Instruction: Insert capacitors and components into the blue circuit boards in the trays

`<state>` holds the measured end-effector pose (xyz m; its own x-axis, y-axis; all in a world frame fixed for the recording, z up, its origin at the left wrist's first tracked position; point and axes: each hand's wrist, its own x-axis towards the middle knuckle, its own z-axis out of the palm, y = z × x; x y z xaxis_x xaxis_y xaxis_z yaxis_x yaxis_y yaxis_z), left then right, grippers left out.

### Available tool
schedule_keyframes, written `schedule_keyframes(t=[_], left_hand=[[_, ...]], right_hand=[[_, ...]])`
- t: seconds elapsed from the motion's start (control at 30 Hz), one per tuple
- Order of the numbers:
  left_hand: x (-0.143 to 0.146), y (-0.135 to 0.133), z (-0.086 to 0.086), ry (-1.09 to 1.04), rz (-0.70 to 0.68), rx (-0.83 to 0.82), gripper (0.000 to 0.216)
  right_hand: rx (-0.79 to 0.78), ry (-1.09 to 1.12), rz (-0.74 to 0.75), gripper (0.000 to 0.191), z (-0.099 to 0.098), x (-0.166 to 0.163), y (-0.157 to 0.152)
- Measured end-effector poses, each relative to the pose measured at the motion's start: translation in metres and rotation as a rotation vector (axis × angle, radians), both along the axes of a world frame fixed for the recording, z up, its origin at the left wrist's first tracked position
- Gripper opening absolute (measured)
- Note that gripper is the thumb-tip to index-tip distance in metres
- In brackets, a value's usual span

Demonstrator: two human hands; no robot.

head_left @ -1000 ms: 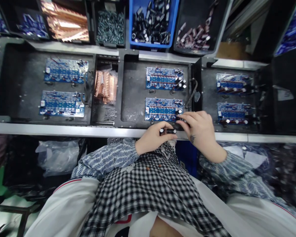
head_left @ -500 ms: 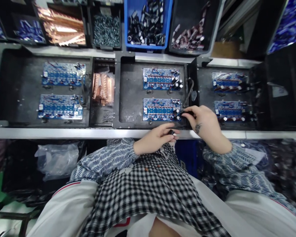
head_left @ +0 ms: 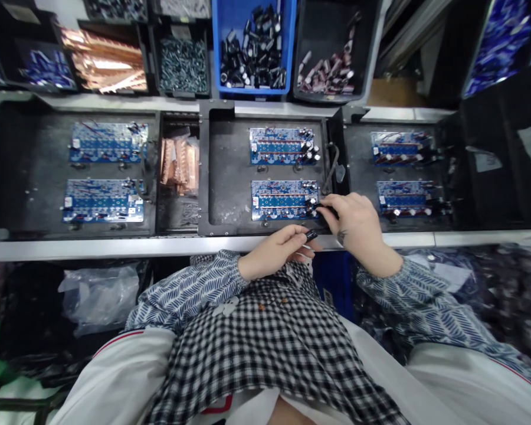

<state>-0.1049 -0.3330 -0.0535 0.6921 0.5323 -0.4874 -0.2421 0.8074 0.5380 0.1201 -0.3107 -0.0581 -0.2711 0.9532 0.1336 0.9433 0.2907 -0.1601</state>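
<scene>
Left hand (head_left: 277, 251) is just in front of the middle tray (head_left: 225, 177), over the metal rail (head_left: 115, 247); its fingers are grasping a black capacitor (head_left: 310, 236) between thumb and index, the others loosely extended. Right hand (head_left: 356, 221) is at the right end of the near board (head_left: 283, 200) in that tray, thumb and index close together by the dark parts at the board edge. Can't tell if those fingers grip a part or just press, contact too small and partly covered. Far board (head_left: 281, 146), same tray, has a cluster of upright capacitors (head_left: 310, 153) at its right end. Two more blue boards each in the left tray (head_left: 35, 177) and right tray (head_left: 358, 171). Copper-coloured strips (head_left: 180, 162) sit in the slot between left and middle trays. Behind the middle tray: blue bin (head_left: 252, 90) of black capacitors, dark bin (head_left: 366, 65) of brownish ones right beside it.
</scene>
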Motion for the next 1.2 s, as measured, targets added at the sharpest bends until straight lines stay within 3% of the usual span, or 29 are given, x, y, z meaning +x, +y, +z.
schedule_keyframes(t=[0.13,0.3,0.4,0.47,0.53,0.63,0.73,0.93,1.2], left_hand=[[-0.001,0.000,-0.001,0.007,0.040,-0.006,0.011],[0.000,-0.001,-0.004,-0.013,0.033,0.051,0.014],[0.002,0.000,-0.003,-0.058,-0.055,0.100,0.015],[0.003,0.000,-0.002,-0.066,-0.118,0.122,0.014],[0.002,0.000,0.000,-0.046,-0.155,0.174,0.015],[-0.006,-0.003,0.003,0.032,-0.141,0.402,0.020],[-0.016,-0.007,0.003,0.087,-0.113,0.573,0.017],[-0.015,-0.011,-0.005,0.063,-0.095,0.556,0.012],[-0.012,-0.008,0.002,0.077,-0.149,0.581,0.009]], right_hand=[[0.008,0.017,0.016,0.032,0.009,-0.004,-0.008],[-0.017,0.212,0.089,0.044,0.042,-0.017,-0.042],[-0.090,0.349,0.177,0.029,0.050,-0.017,-0.059],[-0.094,0.388,0.161,0.018,0.047,-0.010,-0.058],[-0.064,0.372,0.052,0.016,0.037,0.000,-0.048],[-0.026,0.225,-0.116,0.018,0.019,0.011,-0.028],[-0.002,0.077,-0.153,0.019,0.005,0.010,-0.018],[0.001,0.024,-0.176,0.019,-0.002,0.002,-0.020],[0.019,0.051,-0.191,0.020,-0.006,0.005,-0.019]])
